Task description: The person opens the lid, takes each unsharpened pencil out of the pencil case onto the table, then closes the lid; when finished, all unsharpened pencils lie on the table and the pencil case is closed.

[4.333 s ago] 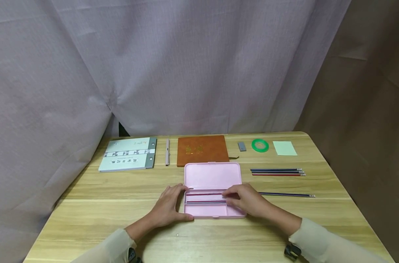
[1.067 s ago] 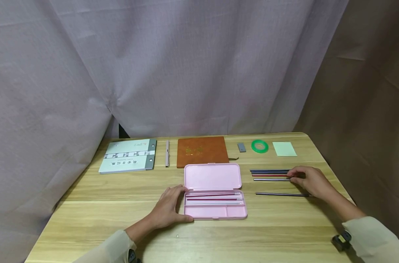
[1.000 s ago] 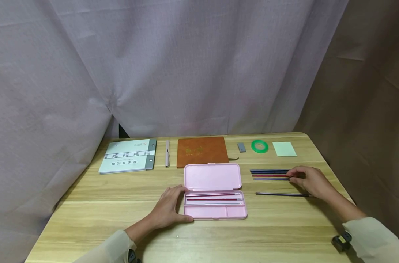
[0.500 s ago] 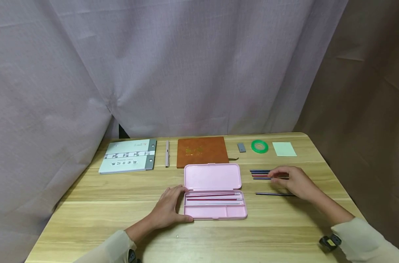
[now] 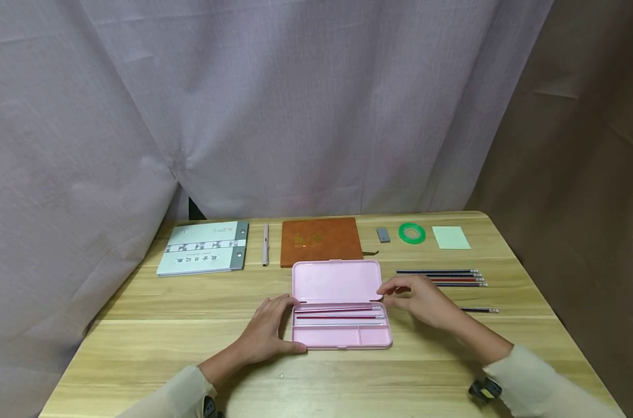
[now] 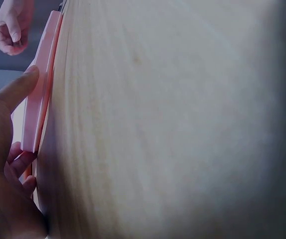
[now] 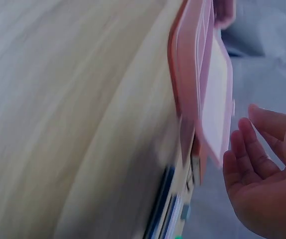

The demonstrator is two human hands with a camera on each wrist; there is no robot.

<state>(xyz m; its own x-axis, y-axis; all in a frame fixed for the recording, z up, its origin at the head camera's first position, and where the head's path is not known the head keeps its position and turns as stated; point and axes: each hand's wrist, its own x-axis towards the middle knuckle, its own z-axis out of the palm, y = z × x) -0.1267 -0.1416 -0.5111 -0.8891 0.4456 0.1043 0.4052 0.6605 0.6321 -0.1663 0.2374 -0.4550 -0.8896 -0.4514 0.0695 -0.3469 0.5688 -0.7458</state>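
A pink pencil case (image 5: 326, 335) lies with its lid raised back. Two red pencils (image 5: 342, 317) lie in its long rear compartment. My left hand (image 5: 266, 328) grips the case's left end, thumb at the front corner and fingers at the back; the left wrist view shows the thumb (image 6: 26, 84) against the case's side. Over the case's right end hovers my right hand (image 5: 423, 302), fingers loosely bent and nothing visible between them. The right wrist view shows those fingers (image 7: 252, 154) apart from the lid (image 7: 216, 99). Right of the case lies a row of several pencils (image 5: 459, 284).
A single dark pencil (image 5: 480, 310) lies in front of the row, partly hidden by my right arm. Along the back are a pale notebook (image 5: 201, 255), a pen (image 5: 266, 244), a brown notebook (image 5: 321, 232), a grey eraser (image 5: 383, 234), green tape (image 5: 412, 225) and sticky notes (image 5: 451, 237).
My right hand took a pencil from the case, laid it at the front of the row, let go and moved left back to the case. My left hand has stayed put.
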